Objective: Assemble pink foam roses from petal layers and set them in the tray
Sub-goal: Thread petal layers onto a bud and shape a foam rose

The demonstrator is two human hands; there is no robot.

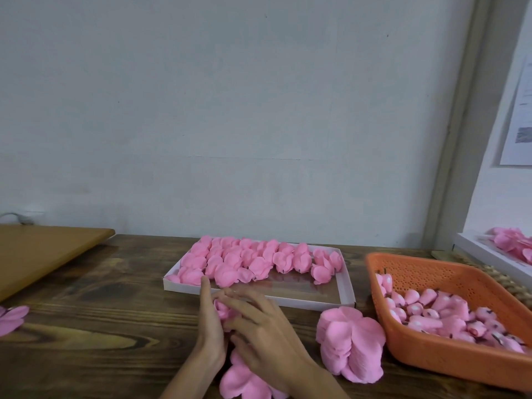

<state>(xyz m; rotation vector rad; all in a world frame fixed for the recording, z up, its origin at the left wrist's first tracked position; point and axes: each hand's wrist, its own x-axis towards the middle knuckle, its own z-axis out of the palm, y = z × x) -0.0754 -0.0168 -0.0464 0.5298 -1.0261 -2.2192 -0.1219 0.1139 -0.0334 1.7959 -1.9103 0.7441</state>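
A pink foam rose [222, 310] sits between both my hands in front of the tray. My left hand [210, 326] cups its left side, index finger pointing up. My right hand [259, 332] wraps over it from the right, fingers curled round the petals. Below the hands lies a loose pink petal layer [244, 380]. The white tray [345, 286] behind holds several finished roses [253, 262] in rows at its far and left part. A tall stack of petal layers [351, 344] stands to the right of my hands.
An orange perforated basket [426, 358] at the right holds several pink rose buds [437, 315]. Another white tray with petals [512, 244] is at the far right. A light wooden board [43, 251] lies at the left, and petals [11, 318] at the left edge.
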